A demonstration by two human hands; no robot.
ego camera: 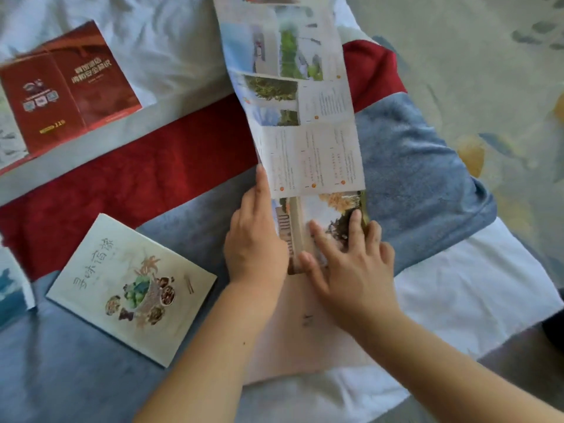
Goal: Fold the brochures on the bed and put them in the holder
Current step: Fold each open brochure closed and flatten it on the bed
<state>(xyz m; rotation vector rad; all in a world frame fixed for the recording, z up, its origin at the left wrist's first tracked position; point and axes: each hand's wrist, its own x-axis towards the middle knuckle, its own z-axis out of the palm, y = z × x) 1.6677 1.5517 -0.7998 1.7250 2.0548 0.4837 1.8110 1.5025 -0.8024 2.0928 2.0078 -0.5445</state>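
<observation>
Right hand flat, unclenched, on long photo-printed paper brochure, left hand at its left edge, grip unclear — square edges, then crease.

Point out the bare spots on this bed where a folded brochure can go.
Red band between red leaflet and cream booklet; blue blanket and white sheet right of the long brochure. Crowded at centre around the left hand and right hand.

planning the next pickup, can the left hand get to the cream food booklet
Probably yes: the cream booklet lies flat and uncovered beside the left hand, nothing between them. That hand rests at the edge of the long brochure, though.
</observation>
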